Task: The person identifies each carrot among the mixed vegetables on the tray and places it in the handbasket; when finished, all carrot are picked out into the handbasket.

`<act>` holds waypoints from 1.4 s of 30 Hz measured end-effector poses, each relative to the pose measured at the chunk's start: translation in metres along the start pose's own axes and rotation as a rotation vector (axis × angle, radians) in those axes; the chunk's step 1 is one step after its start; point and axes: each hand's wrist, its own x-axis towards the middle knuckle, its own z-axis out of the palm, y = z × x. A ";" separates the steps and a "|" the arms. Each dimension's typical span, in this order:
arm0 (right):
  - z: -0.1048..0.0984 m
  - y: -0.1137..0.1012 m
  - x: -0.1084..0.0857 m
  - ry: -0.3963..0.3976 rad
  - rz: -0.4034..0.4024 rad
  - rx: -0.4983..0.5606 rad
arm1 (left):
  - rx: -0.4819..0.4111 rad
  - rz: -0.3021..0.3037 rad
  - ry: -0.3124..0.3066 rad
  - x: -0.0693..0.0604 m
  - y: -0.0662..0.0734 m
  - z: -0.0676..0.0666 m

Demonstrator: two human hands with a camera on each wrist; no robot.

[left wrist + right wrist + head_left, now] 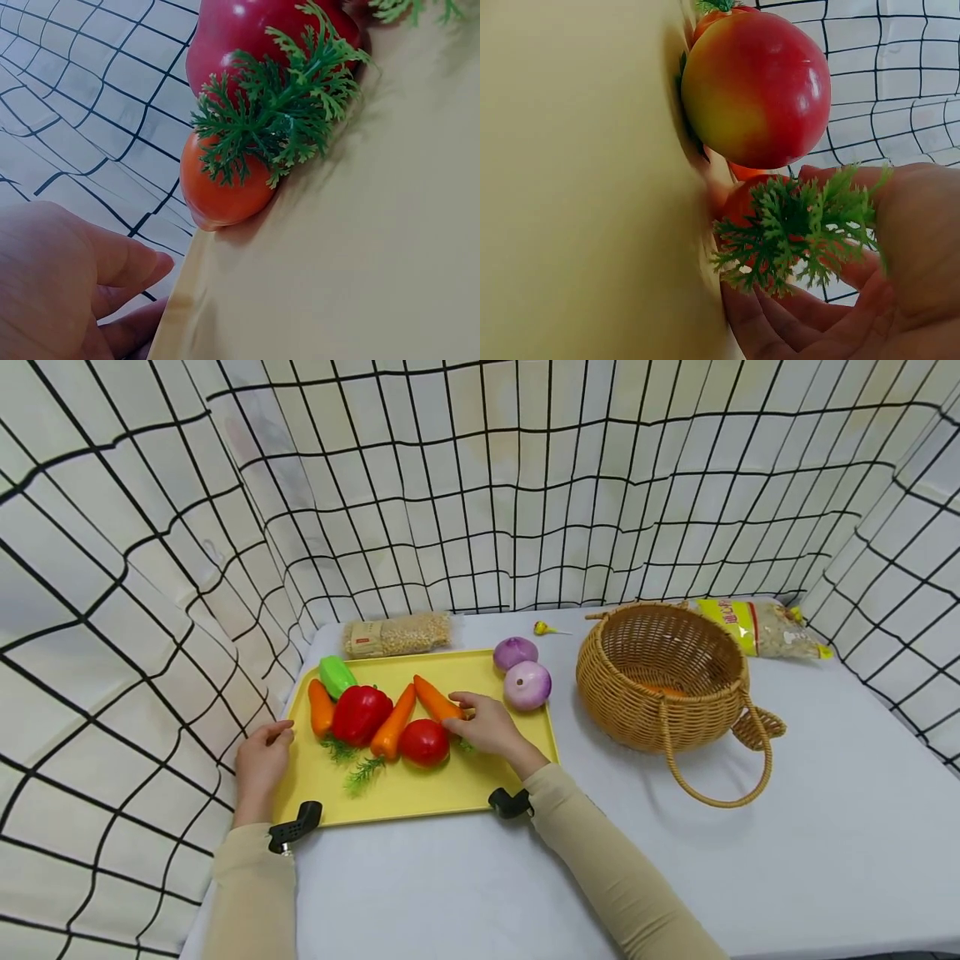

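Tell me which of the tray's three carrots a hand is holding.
The rightmost carrot: the right hand has its fingers around it, while no hand touches the middle carrot or leftmost carrot.

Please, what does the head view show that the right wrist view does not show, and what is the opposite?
Only the head view: the left hand, the basket, the onions and the red pepper.

Only the right wrist view: the yellow-green side of the red fruit; in the head view this fruit looks red.

Both: the red fruit, the right hand at a leafy carrot, and the yellow tray.
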 end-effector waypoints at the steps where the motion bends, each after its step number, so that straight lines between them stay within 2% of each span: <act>1: 0.000 0.001 0.000 0.007 0.002 -0.002 | 0.000 -0.001 0.000 0.000 0.000 0.000; 10: 0.002 0.002 0.003 0.053 0.059 -0.036 | -0.012 -0.016 -0.011 -0.002 0.000 0.001; 20: 0.000 -0.001 0.004 0.106 0.067 -0.069 | -0.009 -0.014 0.000 0.002 0.000 0.001; 23: -0.004 -0.001 0.002 0.091 0.063 -0.072 | -0.004 -0.012 0.006 0.002 0.000 0.001; 30: -0.024 0.002 -0.001 -0.004 0.079 -0.083 | -0.017 -0.024 -0.001 0.002 0.002 0.001; 34: -0.033 0.004 -0.002 -0.038 0.071 -0.123 | -0.016 -0.022 -0.003 0.001 0.002 0.000; 42: -0.036 0.003 -0.006 -0.071 0.041 -0.183 | -0.016 -0.018 -0.006 0.002 0.000 0.000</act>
